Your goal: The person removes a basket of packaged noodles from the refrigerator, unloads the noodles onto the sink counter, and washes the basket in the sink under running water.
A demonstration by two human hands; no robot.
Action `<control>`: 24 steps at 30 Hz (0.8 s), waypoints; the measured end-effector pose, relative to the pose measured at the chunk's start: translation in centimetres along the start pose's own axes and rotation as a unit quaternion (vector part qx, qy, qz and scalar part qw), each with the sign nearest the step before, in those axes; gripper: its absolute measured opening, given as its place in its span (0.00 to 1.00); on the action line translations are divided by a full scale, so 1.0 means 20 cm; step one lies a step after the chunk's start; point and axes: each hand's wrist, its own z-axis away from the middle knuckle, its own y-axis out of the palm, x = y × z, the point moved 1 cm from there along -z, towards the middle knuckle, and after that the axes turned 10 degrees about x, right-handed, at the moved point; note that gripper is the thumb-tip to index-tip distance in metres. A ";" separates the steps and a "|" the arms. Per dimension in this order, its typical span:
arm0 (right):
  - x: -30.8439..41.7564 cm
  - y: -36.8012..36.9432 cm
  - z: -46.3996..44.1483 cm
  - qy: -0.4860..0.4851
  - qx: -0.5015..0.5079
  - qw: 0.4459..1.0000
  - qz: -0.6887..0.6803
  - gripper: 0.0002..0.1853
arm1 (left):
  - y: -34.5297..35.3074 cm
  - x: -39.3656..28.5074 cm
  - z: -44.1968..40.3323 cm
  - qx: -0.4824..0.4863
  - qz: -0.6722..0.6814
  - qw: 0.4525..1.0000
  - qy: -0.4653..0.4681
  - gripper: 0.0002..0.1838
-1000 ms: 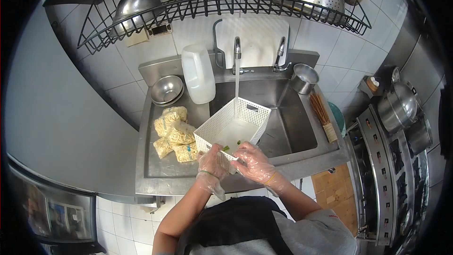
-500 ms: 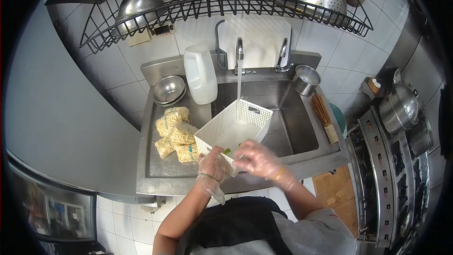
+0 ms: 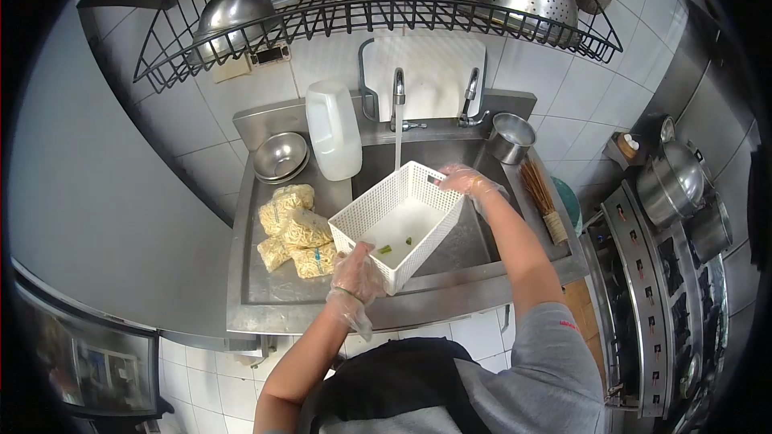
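Note:
A white perforated plastic basket [image 3: 434, 253] is held over the front of the sink, its long side slanting from near left to far right. My left hand [image 3: 358, 275], in a clear plastic glove, grips its near end. At the far right end my gloved right hand [image 3: 468, 182] has its fingers at the handle slot, closed on the rim. Inside, a small green vegetable piece [image 3: 385, 249] and a smaller green scrap [image 3: 408, 240] lie on the bottom. Water runs from the left faucet [image 3: 399, 84] and drops behind the basket's far edge.
Bags of yellowish noodle-like strands [image 3: 297, 229] lie left of the basket. Nearby are metal bowls [image 3: 281, 157], a white jug [image 3: 334, 133], a metal pot [image 3: 511, 137] and a stick whisk [image 3: 540, 197]. A wire rack [image 3: 370, 16] hangs above; a stove [image 3: 643, 289] stands right.
My right hand has moved from the basket's near end to its far right end and taken hold there. The green pieces now lie in the basket. The view has shifted slightly.

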 end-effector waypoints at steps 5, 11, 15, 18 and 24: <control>-0.05 -0.06 0.04 0.020 -0.139 0.982 -0.124 0.20 | 0.07 -0.13 0.05 -0.075 -0.194 0.977 -0.044 0.40; -0.14 -0.07 0.10 -0.014 -0.120 0.964 -0.238 0.15 | -0.10 -0.16 0.20 -0.038 -0.167 0.985 -0.037 0.40; -0.13 0.03 0.18 -0.034 -0.089 0.942 -0.323 0.14 | -0.23 -0.13 0.30 -0.046 -0.111 0.992 -0.041 0.29; -0.02 0.09 0.29 -0.019 -0.108 0.929 -0.353 0.14 | -0.32 -0.11 0.35 -0.040 -0.075 0.996 -0.040 0.18; 0.01 0.27 0.36 -0.086 -0.143 0.980 -0.107 0.16 | -0.32 -0.10 0.45 -0.037 -0.016 0.999 -0.026 0.11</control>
